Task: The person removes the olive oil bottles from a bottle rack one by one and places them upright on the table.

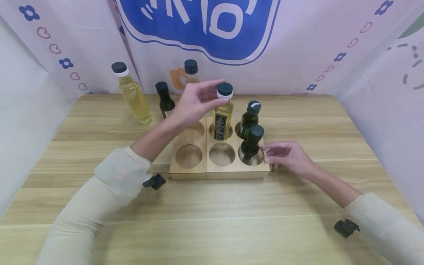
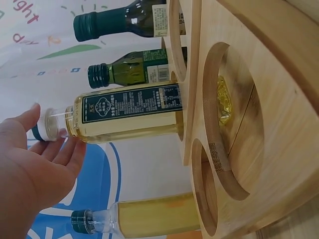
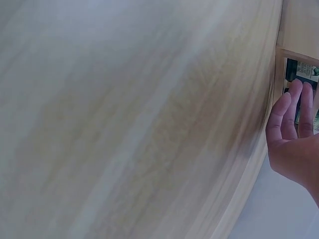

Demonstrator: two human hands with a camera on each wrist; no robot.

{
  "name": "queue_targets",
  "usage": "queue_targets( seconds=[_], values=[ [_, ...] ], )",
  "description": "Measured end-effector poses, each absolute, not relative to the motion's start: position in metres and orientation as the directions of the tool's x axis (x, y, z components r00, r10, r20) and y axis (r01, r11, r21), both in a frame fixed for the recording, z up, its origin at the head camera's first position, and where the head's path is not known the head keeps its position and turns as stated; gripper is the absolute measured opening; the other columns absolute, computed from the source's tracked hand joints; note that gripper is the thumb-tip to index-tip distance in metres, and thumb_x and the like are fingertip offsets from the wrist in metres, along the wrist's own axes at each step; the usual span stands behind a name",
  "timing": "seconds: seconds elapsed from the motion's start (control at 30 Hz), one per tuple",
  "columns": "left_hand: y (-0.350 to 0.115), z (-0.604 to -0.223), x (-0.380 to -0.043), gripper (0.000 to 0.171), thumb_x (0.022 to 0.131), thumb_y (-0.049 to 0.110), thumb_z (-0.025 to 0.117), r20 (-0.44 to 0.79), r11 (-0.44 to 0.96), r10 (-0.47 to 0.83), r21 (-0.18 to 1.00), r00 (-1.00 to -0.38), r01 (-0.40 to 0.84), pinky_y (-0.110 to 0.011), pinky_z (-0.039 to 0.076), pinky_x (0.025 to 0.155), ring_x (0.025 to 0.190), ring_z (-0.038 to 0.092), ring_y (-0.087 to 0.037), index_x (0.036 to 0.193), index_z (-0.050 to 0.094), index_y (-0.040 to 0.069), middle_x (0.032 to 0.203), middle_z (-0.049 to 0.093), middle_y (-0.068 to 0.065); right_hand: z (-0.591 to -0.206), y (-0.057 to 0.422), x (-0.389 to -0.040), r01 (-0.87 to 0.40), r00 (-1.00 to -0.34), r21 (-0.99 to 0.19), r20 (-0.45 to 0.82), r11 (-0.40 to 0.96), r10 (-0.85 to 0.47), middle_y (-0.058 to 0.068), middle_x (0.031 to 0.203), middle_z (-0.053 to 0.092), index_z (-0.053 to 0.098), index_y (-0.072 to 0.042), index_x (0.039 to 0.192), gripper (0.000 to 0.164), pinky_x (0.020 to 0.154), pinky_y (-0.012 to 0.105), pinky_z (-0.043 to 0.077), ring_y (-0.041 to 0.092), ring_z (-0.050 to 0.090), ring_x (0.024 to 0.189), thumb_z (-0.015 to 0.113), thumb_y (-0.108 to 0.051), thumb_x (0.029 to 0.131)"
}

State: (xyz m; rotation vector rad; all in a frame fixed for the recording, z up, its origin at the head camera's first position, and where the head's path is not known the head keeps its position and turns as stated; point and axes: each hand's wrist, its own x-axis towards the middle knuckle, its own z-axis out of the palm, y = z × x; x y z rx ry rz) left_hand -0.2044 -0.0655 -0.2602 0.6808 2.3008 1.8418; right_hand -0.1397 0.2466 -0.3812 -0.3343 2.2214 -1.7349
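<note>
One yellow, dark-labelled bottle [image 1: 223, 115], left hand [image 1: 195, 101] pinching its top, right hand [image 1: 289, 157] loosely spread

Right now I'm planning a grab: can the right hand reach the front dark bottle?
Probably yes: the right hand is beside the wooden rack, and the front dark bottle rises above it, unblocked on that side.
</note>
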Motion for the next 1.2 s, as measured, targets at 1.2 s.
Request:
queue_targets(
  seconds=[1.2],
  values=[
    [-0.0591,-0.2634,-0.2089,0.05,0.082,0.009,0.073,0.206,0.109,0.355,0.96,-0.912,0.259,-0.025,0.054,0.086,0.099,0.066,-0.014,0.13,0.058,0.012,0.114,0.068,-0.007,-0.3799,0.2465,-0.1388,-0.029,-0.924,-0.972,-0.062,0.232,-0.378,0.019,0.093,0.07,0.063,0.005,0.116,0.04,0.054,0.037,0.057,0.028,0.065,0.062,0.076,-0.003,0.078]
  ],
)
